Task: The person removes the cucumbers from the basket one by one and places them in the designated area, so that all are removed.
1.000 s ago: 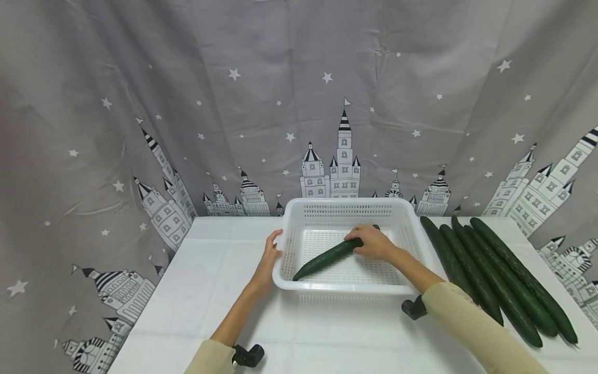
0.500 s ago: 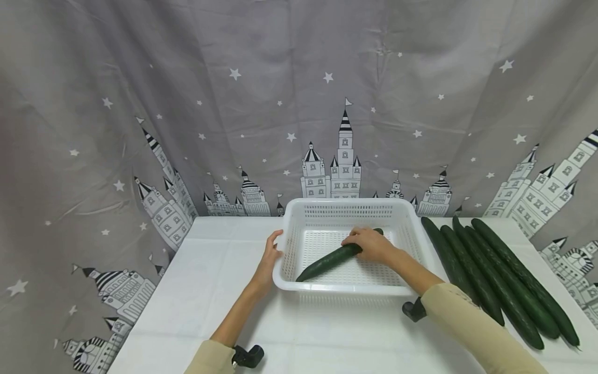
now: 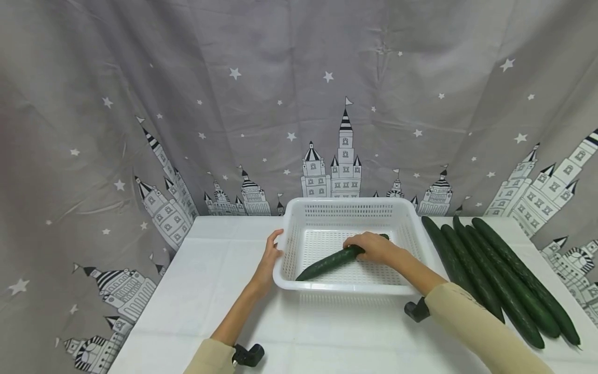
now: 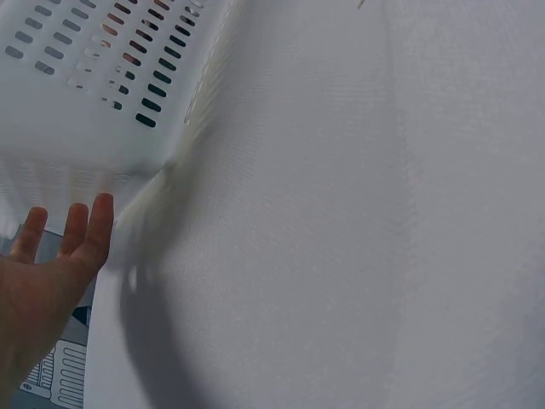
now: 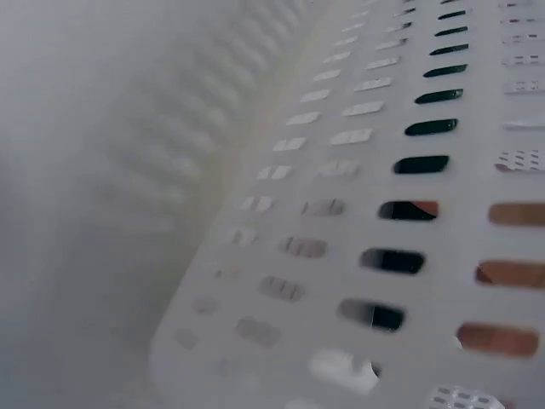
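A white perforated plastic basket (image 3: pixel 355 289) stands on the white-covered table. Inside it, one long dark green cucumber (image 3: pixel 327 264) lies slantwise, its near end at the front left corner. My right hand (image 3: pixel 371 246) grips this cucumber from above, toward its far end; the palm covers part of it. Through the basket's slots in the right wrist view, dark green of the cucumber (image 5: pixel 421 164) and bits of the hand show. My left hand (image 3: pixel 268 259) rests against the basket's left side, its fingers extended along the outer wall in the left wrist view.
Several more cucumbers (image 3: pixel 509 280) lie side by side on the table, right of the basket. A grey curtain (image 3: pixel 261 124) printed with castles and stars hangs behind. White cloth (image 3: pixel 196 291) covers the table. Small black cameras (image 3: pixel 249 355) sit on both wrists.
The cucumber's far end has swung slightly toward me and to the right, so it lies flatter across the basket. My right hand has moved down a little with it. The left hand stays put.
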The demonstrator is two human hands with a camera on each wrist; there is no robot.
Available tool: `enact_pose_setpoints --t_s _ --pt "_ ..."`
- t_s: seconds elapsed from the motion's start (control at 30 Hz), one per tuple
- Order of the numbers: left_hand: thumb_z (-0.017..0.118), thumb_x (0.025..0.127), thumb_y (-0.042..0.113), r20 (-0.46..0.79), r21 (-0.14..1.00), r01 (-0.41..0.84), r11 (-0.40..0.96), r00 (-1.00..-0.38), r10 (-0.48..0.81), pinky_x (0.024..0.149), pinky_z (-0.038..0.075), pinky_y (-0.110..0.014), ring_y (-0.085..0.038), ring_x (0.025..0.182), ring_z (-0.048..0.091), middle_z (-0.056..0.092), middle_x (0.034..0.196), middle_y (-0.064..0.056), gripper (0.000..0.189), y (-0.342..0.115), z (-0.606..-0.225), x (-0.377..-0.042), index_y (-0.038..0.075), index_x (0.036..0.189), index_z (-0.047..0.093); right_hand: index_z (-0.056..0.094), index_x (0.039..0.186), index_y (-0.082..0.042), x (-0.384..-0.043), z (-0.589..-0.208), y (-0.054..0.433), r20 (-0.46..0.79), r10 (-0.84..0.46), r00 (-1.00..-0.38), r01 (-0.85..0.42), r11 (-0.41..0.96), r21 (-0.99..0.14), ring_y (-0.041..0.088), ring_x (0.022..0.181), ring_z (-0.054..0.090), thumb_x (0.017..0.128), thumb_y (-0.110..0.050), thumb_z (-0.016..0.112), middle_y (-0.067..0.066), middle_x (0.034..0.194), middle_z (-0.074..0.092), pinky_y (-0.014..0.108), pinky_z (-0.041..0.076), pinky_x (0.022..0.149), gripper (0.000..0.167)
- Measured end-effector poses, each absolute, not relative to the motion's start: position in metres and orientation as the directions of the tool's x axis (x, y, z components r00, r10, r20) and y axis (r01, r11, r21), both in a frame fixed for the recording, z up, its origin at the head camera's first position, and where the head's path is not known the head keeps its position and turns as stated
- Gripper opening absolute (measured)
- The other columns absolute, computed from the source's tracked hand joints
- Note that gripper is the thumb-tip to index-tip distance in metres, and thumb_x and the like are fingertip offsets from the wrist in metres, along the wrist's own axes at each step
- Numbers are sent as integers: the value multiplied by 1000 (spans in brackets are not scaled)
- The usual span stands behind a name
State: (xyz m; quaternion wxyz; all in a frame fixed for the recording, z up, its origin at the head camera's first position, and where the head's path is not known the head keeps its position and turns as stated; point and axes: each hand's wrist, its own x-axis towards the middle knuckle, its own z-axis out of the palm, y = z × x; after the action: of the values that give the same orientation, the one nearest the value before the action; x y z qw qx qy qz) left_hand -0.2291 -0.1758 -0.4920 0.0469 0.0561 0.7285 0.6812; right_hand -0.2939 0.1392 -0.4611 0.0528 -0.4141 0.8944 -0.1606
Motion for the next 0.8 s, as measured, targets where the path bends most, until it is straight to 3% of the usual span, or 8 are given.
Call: enact_pose_setpoints --t_s 0.17,0.4,0.8 --pt "34 93 20 22 997 31 66 -990 139 105 25 -57 -38 138 29 26 154 -17 63 -176 -492 -230 22 154 19 65 127 -6 -291 -461 144 40 -775 -630 -733 578 -358 35 117 59 84 3 72 11 126 65 50 43 99 44" --pt "34 93 18 26 997 36 70 -990 139 102 29 -51 -36 129 36 30 150 -19 63 -176 -492 -232 20 154 19 64 128 -4 -284 -452 150 138 -790 -598 -771 519 -369 33 115 60 84 3 70 12 124 66 51 44 96 45" --pt "33 93 17 3 998 10 55 -991 134 103 30 -51 -38 131 37 31 150 -19 63 -175 -489 -229 21 155 19 60 135 -5 -269 -413 170 240 -707 -666 -728 543 -419 32 112 57 89 -3 70 13 124 63 53 40 93 46"
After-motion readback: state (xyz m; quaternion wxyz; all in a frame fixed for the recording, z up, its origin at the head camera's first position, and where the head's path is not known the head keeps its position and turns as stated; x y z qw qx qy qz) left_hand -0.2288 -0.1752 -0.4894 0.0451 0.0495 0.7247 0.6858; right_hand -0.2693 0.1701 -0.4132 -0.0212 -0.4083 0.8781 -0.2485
